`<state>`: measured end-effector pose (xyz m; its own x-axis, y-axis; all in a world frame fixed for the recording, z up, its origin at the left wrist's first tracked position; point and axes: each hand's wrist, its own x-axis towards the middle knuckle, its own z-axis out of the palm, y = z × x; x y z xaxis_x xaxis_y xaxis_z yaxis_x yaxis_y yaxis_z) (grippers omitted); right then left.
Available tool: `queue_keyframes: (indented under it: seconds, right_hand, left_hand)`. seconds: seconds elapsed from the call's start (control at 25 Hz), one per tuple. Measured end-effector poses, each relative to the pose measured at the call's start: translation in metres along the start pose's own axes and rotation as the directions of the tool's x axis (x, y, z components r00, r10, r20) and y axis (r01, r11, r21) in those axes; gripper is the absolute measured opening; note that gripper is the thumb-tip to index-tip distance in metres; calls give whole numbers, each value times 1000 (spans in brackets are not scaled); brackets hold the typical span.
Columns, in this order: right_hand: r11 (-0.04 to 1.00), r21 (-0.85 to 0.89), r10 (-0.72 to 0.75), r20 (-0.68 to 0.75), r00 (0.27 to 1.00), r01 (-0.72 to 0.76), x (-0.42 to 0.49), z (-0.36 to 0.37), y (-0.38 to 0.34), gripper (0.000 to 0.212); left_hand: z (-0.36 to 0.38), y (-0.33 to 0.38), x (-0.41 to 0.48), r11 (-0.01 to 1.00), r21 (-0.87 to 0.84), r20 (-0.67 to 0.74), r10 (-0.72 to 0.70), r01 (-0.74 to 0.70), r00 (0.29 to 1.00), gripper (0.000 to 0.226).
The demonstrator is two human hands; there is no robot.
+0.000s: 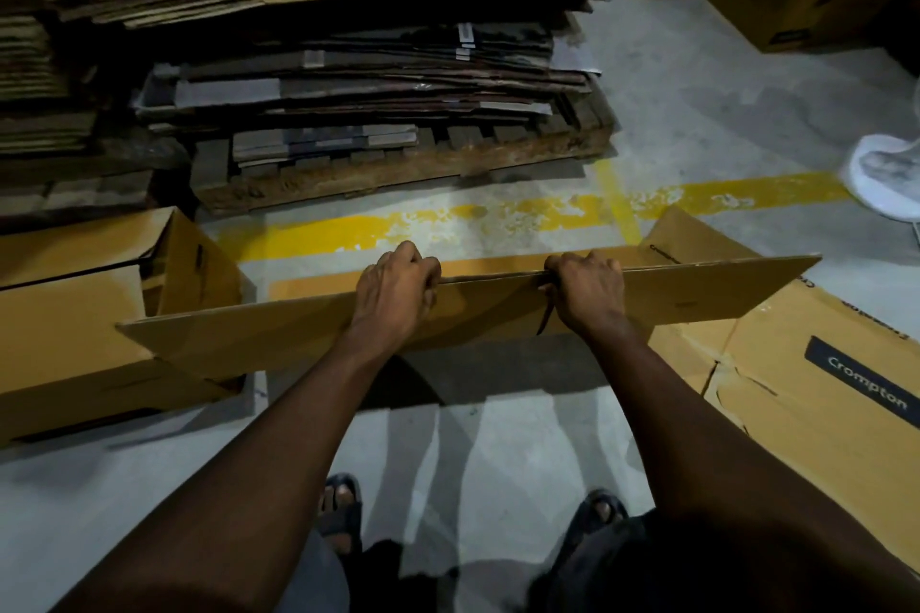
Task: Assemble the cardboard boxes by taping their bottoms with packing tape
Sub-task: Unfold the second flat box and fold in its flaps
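One cardboard box flap (249, 339) in left hand (398, 286) and right hand (590, 291)

flattened cartons (323, 65) on pallet (398, 169) behind box (298, 329)

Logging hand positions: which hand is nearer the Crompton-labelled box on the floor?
Right. The right hand grips the held cardboard left of the Crompton-labelled box; the left hand grips it farther left.
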<state>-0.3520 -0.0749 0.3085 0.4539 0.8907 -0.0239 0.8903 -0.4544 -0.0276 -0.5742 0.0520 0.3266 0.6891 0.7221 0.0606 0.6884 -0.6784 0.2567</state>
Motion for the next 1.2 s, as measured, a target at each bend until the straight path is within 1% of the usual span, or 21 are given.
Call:
queue_keyframes:
  seconds: [0.08,0.28,0.44,0.52,0.6,0.68,0.88,0.96,1.04,1.12,1.2]
  right_hand:
    - [1000,-4,10,7,1000,-10,-3,2,0,16]
    - [999,9,40,16,999,-40,-2,-1,-1,19]
    - [1000,-17,27,43,999,-27,-2,-4,-2,21]
    - [998,52,30,119,992,-36,-1,-6,-1,23]
    - [984,158,37,239,970,-77,1,-9,-2,28]
    - [985,166,-2,307,952,-52,2,-9,-3,33]
    - [969,236,-5,305,952,-70,7,-9,-2,35]
    - [970,241,-27,264,964,-39,8,-9,-2,35]
    - [972,235,-82,231,969,26,11,-9,-3,30]
    - [970,229,-144,281,949,80,16,-11,-5,22]
    - [976,183,-177,324,929,122,18,-11,-7,27]
  left_hand:
    - [-2,1,-1,999,29,25,14,-15,1000,14]
    - [1,4,-11,993,119,38,-4,-1,999,29]
    - [-1,4,-10,986,160,7,-37,35,999,22]
    - [0,5,-10,992,126,54,-10,3,998,15]
    - [1,6,-10,996,84,114,28,-37,993,9]
    - [2,6,-11,996,65,145,51,-61,988,7]
    - [-1,5,-14,988,81,183,118,-134,976,9]
    - [-1,4,-15,981,76,206,160,-179,965,11]
    - [-1,3,-16,973,88,231,189,-214,954,13]
    - [-2,3,-18,966,108,241,204,-235,949,12]
    - [-4,6,-19,960,137,232,211,-246,950,11]
